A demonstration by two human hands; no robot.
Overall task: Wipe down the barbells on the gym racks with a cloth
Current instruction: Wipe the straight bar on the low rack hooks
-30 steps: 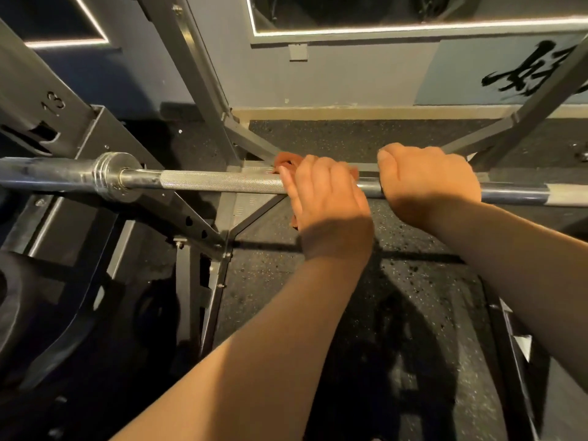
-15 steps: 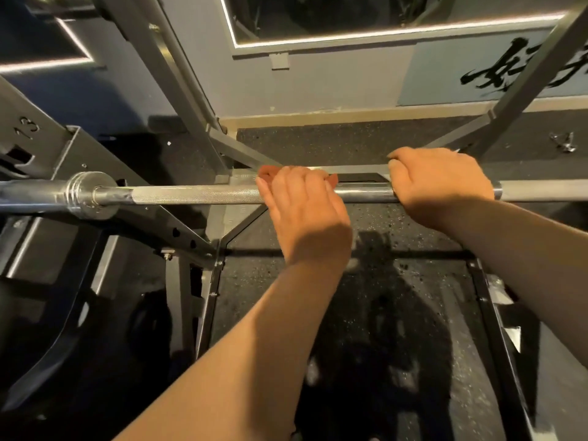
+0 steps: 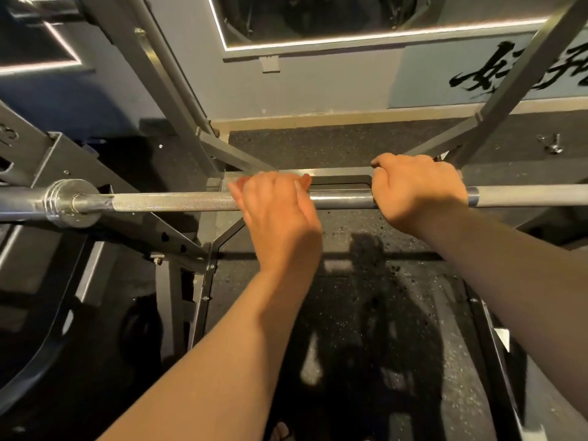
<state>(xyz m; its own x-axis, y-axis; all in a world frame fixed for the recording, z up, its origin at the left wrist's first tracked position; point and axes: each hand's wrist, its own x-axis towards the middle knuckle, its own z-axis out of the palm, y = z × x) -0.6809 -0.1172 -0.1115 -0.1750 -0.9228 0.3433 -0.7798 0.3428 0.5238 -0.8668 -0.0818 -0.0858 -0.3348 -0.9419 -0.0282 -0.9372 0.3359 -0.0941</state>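
Head view. The barbell (image 3: 178, 201) runs level across the frame from edge to edge. Its left end rests on the grey steel rack (image 3: 140, 224), with the ringed collar (image 3: 68, 202) sitting just at the support. The shaft is knurled between the collar and the left hand, smooth and shiny between the two hands, and dull grey again beyond the right hand.

The left hand (image 3: 280, 214) lies over the bar from the near side, its fingers (image 3: 270, 186) curled across the top and blurred. A narrow sliver of reddish-orange cloth (image 3: 306, 182) shows at the far edge of those fingers, held between them and the bar. The rest of the cloth is hidden under the hand. The right hand (image 3: 416, 192) sits on the bar to the right, apart from the left. Its fingers are wrapped fully round the smooth part of the shaft and grip only the bar.

Black brush-stroke characters (image 3: 521, 74) are painted on a pale blue panel of the wall at upper right. A slanting rack upright crosses them, and I cannot read them. On the left upright, at the very edge of the frame, part of a stamped numeral (image 3: 8, 135) shows, cut off and not readable.

A mirror (image 3: 381, 14) with a lit strip along its lower edge hangs on the wall above. The floor (image 3: 350, 144) is dark speckled rubber, and a small metal clip (image 3: 550, 143) lies on it at far right, well apart from the bar.
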